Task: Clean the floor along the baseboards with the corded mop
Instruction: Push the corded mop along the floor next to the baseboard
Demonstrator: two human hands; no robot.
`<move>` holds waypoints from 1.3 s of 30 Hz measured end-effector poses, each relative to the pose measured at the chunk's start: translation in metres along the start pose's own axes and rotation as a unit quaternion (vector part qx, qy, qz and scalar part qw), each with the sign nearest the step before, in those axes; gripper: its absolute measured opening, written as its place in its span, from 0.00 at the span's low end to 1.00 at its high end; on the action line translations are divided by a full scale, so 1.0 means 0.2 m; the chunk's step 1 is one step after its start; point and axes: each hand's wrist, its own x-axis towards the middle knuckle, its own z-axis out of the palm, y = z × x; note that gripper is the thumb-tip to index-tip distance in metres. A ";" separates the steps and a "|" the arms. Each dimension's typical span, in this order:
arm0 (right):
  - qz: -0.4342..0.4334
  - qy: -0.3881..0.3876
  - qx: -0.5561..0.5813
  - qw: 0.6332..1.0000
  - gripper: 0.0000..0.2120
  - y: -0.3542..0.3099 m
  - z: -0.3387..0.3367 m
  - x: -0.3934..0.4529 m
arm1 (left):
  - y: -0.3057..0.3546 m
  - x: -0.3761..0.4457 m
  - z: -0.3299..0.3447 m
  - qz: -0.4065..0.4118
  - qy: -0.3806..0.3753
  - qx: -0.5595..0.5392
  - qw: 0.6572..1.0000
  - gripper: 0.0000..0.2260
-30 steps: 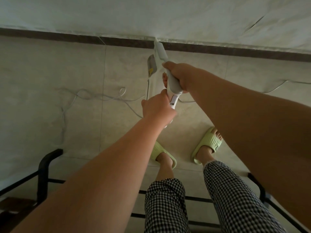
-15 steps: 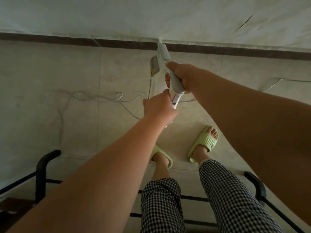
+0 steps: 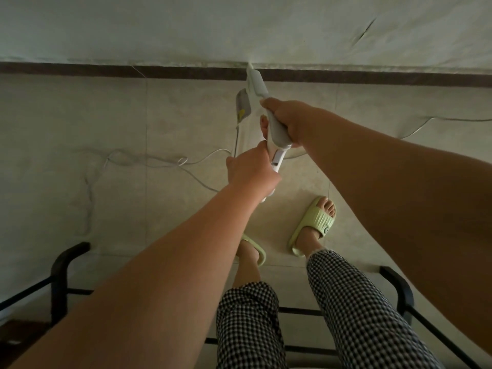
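The corded mop (image 3: 277, 131) is a white wand that runs from my hands toward the dark brown baseboard (image 3: 186, 72), and its far tip reaches that strip. My right hand (image 3: 290, 117) grips the thick upper handle. My left hand (image 3: 250, 173) grips the thinner lower shaft just below it. A grey part of the mop (image 3: 243, 106) with a yellow label shows left of the handle, above the pale tiled floor (image 3: 80, 123). The mop's white cord (image 3: 149, 161) trails in loops across the tiles to the left. The part that cleans the floor is hidden.
My feet in green slippers (image 3: 316, 222) stand on the tiles below the mop. Another stretch of cord (image 3: 431, 119) lies at the right near the wall. A black metal frame (image 3: 60, 272) stands behind me at both lower corners. The white wall (image 3: 239, 27) rises above the baseboard.
The mop's tip and both hands have drifted slightly right along the baseboard. My right foot has stepped a little to the left and forward.
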 end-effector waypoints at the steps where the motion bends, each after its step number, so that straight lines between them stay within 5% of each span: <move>1: -0.001 -0.001 -0.001 1.000 0.12 0.00 -0.01 0.00 | 0.01 0.00 0.00 0.000 0.000 -0.001 1.000 0.16; 29: 0.010 -0.004 0.015 1.000 0.13 -0.11 -0.41 -0.07 | 0.43 0.00 0.06 0.003 -0.021 0.000 1.000 0.15; 39: 0.012 -0.039 0.013 0.999 0.15 -0.02 -0.31 0.01 | 0.21 -0.02 0.08 -0.008 -0.007 -0.007 1.000 0.13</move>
